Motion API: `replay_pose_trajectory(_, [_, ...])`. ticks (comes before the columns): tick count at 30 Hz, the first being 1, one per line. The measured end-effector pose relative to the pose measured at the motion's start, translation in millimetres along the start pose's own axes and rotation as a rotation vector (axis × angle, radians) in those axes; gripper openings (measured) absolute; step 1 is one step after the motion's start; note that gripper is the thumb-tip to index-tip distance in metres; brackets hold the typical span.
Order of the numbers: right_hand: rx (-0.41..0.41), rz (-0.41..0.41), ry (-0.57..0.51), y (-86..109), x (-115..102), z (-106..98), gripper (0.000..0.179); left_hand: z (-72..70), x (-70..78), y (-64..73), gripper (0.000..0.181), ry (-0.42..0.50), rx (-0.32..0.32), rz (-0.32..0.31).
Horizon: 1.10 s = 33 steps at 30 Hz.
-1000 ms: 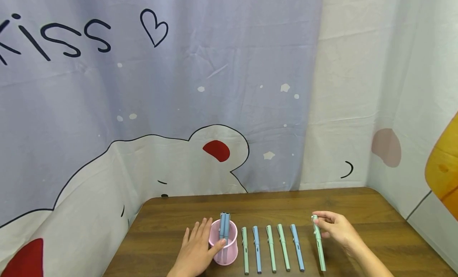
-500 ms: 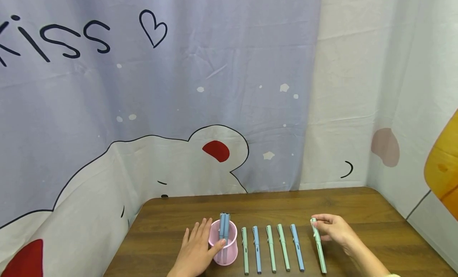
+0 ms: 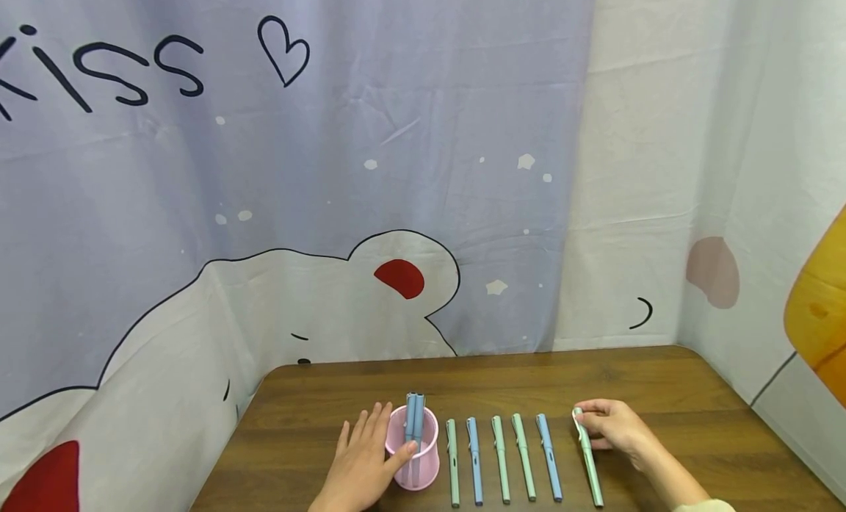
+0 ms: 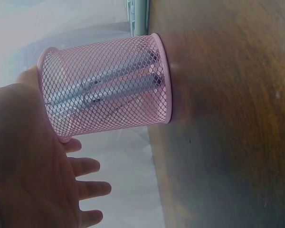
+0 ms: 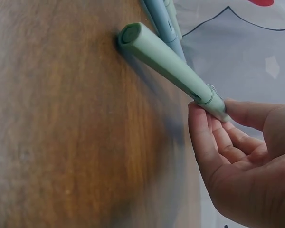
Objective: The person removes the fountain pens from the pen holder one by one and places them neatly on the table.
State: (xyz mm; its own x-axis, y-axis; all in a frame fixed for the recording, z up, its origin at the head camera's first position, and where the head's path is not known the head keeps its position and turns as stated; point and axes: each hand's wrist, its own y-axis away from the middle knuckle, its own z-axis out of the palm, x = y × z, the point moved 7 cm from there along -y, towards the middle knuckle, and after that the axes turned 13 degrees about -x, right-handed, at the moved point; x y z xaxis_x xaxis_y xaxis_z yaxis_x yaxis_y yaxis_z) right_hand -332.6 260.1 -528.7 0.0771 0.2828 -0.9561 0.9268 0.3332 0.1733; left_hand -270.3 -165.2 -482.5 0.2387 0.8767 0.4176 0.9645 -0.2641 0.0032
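Observation:
My right hand point(image 3: 621, 431) pinches a light green pen point(image 3: 588, 464) by its clip end between thumb and fingers. The pen slants, its far end close to the tabletop in the right wrist view. My left hand point(image 3: 357, 457) spreads its fingers along the left side of a pink mesh pen holder point(image 3: 430, 474), the thumb across its rim. Two blue pens point(image 3: 415, 420) stand in the holder. Between the hands lies a row of several pens, with a green pen point(image 3: 453, 464) at its left end and a blue pen point(image 3: 549, 457) at its right end.
The brown wooden table point(image 3: 502, 380) has rounded back corners. A printed curtain point(image 3: 489, 203) hangs right behind it and wraps along the left and right sides.
The green pen and my right hand have come slightly down and toward me, the pen's clip end sinking. My left hand, the holder and the row stay put.

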Motion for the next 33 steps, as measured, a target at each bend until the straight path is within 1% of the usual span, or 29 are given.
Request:
replay_pose_trajectory(6, [0.017, 0.028, 0.014, -5.0, 4, 1, 0.043, 0.1, 0.2, 0.3, 0.087, 0.004, -0.001, 0.002])
replay_pose_trajectory(12, [0.010, 0.064, 0.041, -10.8, 7, 5, 0.041, 1.5, -0.4, 0.0, 0.087, 0.005, -0.009, -0.002])
replay_pose_trajectory(18, [0.046, 0.109, 0.084, -15.5, 6, 7, 0.036, 0.7, -0.6, -0.2, 0.087, 0.007, -0.006, 0.001])
replay_pose_trajectory(33, [0.086, 0.122, 0.220, -20.5, -5, 14, 0.021, 0.3, -0.2, -0.9, 0.087, -0.004, -0.008, 0.000])
